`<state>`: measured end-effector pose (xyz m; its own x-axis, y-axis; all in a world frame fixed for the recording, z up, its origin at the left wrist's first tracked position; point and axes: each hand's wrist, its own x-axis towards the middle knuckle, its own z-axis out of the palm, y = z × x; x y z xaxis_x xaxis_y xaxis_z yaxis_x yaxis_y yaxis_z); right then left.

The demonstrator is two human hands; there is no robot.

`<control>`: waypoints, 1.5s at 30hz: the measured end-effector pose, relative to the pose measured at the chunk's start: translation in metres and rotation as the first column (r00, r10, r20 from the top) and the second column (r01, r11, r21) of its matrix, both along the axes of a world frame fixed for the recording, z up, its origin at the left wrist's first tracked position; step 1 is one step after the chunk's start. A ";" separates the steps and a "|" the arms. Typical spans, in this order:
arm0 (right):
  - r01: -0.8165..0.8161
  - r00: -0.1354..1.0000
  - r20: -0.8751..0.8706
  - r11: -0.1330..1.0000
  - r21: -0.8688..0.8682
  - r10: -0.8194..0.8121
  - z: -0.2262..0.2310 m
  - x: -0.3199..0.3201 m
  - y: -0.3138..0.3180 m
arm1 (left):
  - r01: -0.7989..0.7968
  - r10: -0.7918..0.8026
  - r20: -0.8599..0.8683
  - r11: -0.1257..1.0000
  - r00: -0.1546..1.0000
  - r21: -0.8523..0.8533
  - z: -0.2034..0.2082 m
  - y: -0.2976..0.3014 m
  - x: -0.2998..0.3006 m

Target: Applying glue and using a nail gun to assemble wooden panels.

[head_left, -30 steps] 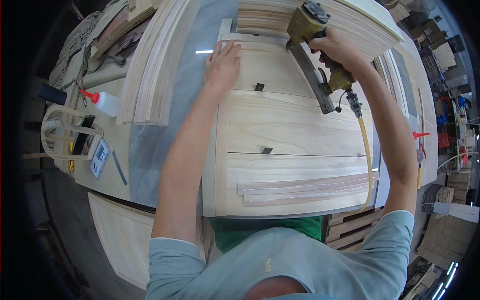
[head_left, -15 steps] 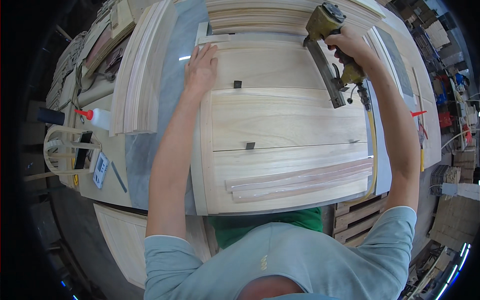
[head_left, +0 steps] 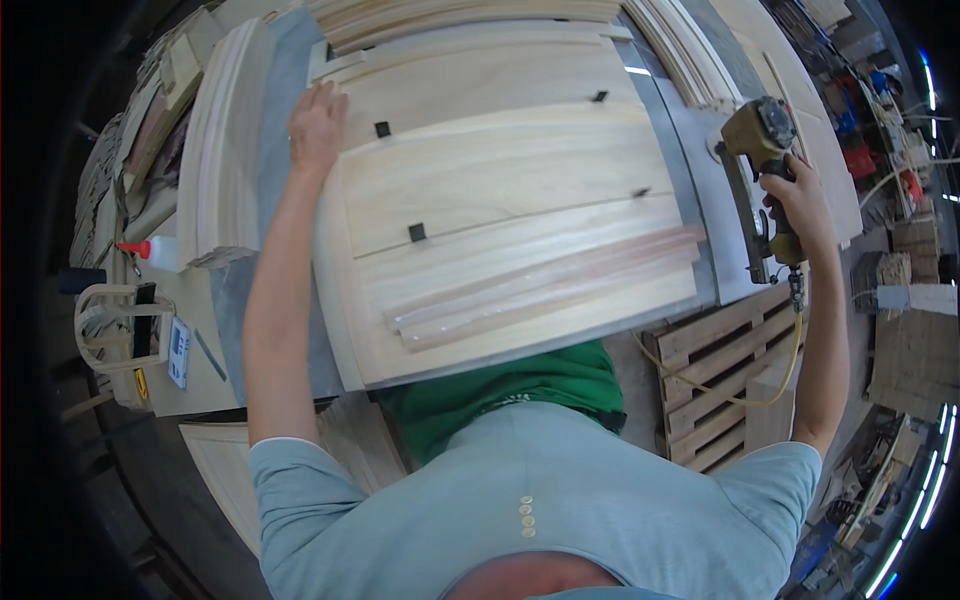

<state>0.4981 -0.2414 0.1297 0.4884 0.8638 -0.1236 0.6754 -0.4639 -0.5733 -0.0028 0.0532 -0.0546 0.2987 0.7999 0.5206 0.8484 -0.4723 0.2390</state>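
Observation:
My right hand (head_left: 803, 208) is wrapped round the grip of a yellow-and-black pneumatic nail gun (head_left: 757, 128). It holds the tool off to the right of the panel, over the light grey board at the table's right side. A yellow air hose (head_left: 770, 398) hangs from the grip. My left hand (head_left: 316, 128) lies on the far left corner of a pale wooden panel (head_left: 500, 160), its fingers stretched along the edge strip. Small black tabs (head_left: 417, 232) sit along the panel's seams. Two thin clear-wrapped strips (head_left: 550, 285) rest across its near part.
Stacked wooden mouldings (head_left: 228, 140) stand at the left, and more boards (head_left: 450, 22) lie at the back. A white glue bottle with a red tip (head_left: 162, 252) and a wooden frame piece (head_left: 105, 325) are at far left. A pallet (head_left: 715, 350) stands on the floor at right.
The nail gun has moved from above the panel's far right part out past its right edge, in my right hand. My left hand stays at the corner. The view has shifted and tilted.

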 end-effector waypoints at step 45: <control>-0.012 0.966 -0.243 0.960 0.280 0.083 -0.157 -0.011 -0.103 | -0.160 0.329 0.355 0.889 0.875 -0.428 0.049 -0.364 0.014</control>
<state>0.4875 -0.3447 -0.0269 0.4296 0.9030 0.0082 0.5114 -0.2358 -0.8264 0.0117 -0.3113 -0.0059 -0.1047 0.9750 0.1962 0.7090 -0.0652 0.7022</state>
